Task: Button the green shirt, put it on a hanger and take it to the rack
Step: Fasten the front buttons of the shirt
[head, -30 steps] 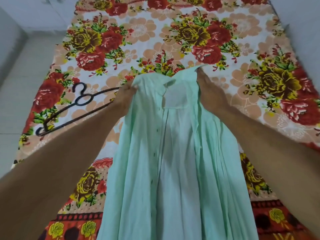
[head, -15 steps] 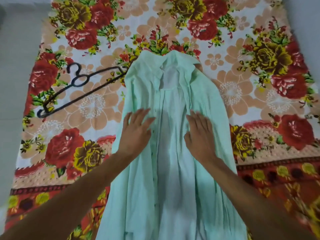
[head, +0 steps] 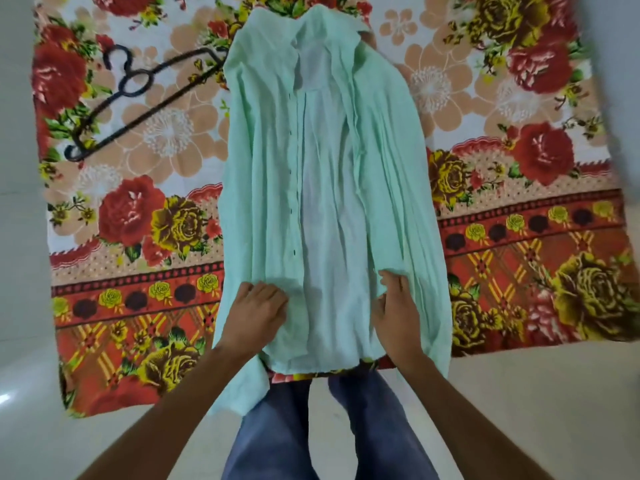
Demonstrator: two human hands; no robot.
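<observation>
Green shirt [head: 263,168] unbuttoned, collar at 12 o'clock, hanger [head: 122,86] at 10 o'clock: left hand [head: 256,315] and right hand [head: 398,306] pinch the fronts near the hem, apparently pre-buttoning; next, plackets must overlap.

We find the shirt [head: 263,168] pale mint green, laid flat and face up on the sheet [head: 502,98], with the collar at the far end and the hem at the near edge. The front is unbuttoned, and both panels lie apart, exposing the inner back. A row of small dark buttons runs down 1 panel. The hanger [head: 129,85], thin and black, lies flat left of the shirt, 1 end reaching its shoulder edge.
</observation>
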